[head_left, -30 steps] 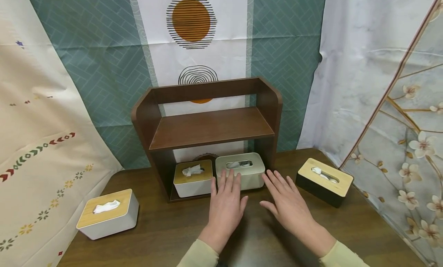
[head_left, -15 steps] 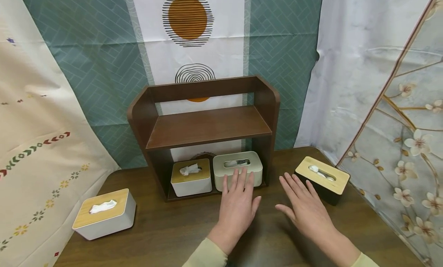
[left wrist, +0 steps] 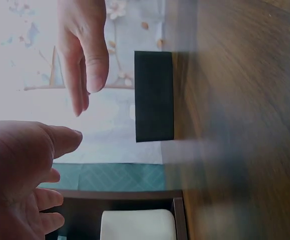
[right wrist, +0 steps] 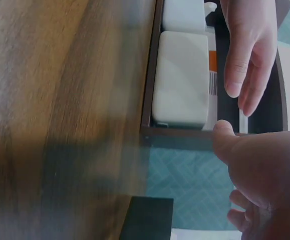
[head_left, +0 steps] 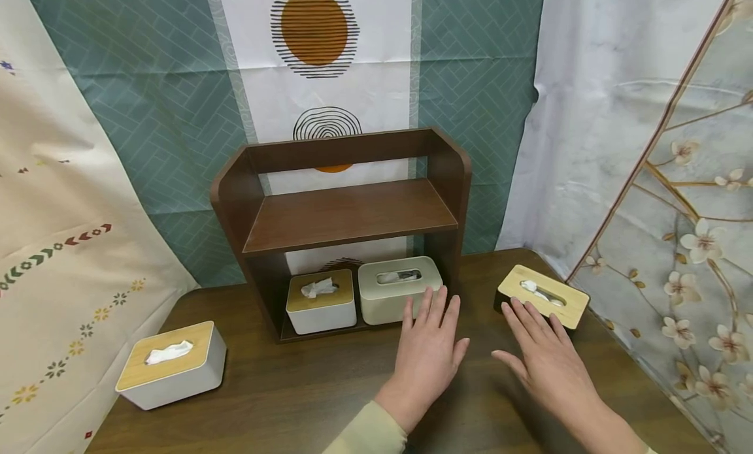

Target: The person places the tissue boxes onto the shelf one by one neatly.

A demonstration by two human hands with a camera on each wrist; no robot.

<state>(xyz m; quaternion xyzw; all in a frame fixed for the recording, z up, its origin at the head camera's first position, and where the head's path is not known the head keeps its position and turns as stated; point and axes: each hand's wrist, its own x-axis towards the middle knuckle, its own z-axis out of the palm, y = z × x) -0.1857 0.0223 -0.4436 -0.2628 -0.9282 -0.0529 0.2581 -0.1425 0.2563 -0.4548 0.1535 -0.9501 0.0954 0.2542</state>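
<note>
Your bench [head_left: 306, 402] runs back to the brown shelf unit [head_left: 353, 213], and its left edge slants along the cream patterned cloth [head_left: 70, 277]. Right edge meets the flowered cloth [head_left: 682, 264]; the far right corner is rounded. You get a wide strip of dark wood in front of the shelf unit, bounded at left by a white box with a wood lid [head_left: 170, 370] sitting near that side edge. Between the shelf unit's right side panel and the black box [head_left: 548, 289] there's a narrower lane of wood. Lower shelf is tight: the pale green box [head_left: 389, 305] sits in its right part, just beside the right panel, and a smaller white box [head_left: 321, 315] sits at its left, with only a thin gap between them; both face out at the shelf's front edge. Now hands: your left hand [head_left: 428, 346] is raised off the bench before the pale green box, fingers extended and wide, holding nothing; head view overlaps them, left wrist view shows a gap. Your right hand [head_left: 548, 356] is also up, fingers long, nothing held, tips overlapping the black box's near side in head view but apart from it in left wrist view. Thumbs point inward, with room between the hands.
</note>
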